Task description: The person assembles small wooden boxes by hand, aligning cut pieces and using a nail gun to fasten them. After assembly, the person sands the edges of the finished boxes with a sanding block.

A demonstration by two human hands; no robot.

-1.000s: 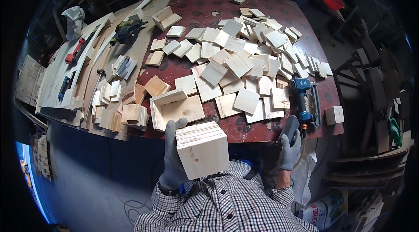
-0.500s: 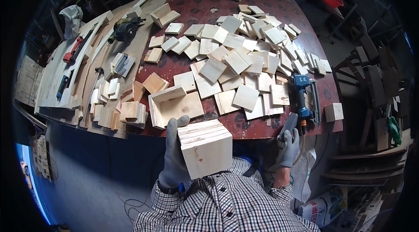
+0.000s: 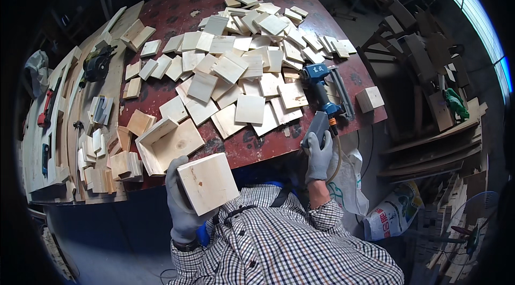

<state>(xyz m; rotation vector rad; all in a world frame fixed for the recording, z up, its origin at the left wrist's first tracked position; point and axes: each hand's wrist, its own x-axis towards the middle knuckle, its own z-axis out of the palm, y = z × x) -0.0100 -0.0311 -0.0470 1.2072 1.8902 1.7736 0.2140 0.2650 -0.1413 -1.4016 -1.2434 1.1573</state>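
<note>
My left hand (image 3: 182, 202), in a grey glove, is closed on the side of a stack of square wooden boards (image 3: 209, 183), held in front of my chest. The pale face of the outermost board shows, with a small brown knot. At the table's front edge my gloved right hand (image 3: 319, 157) grips a dark grey rectangular block (image 3: 315, 128); its exact kind is unclear. Just beyond that block lies a blue nail gun (image 3: 321, 89) with an orange hose fitting. An open-sided wooden box (image 3: 177, 145) rests on the table beyond my left hand.
Many loose square boards (image 3: 249, 109) are heaped across the red table (image 3: 263, 148). Small wood blocks (image 3: 124, 166), a dark power tool (image 3: 99, 63) and a red tool (image 3: 45, 108) lie at left. A single block (image 3: 370, 99) stands near the right corner. The hose (image 3: 337, 161) hangs off the edge.
The view has turned, shifting the table leftward. The board stack has tipped, so its layered edges no longer show. My right hand, with the grey block, has come closer to the nail gun.
</note>
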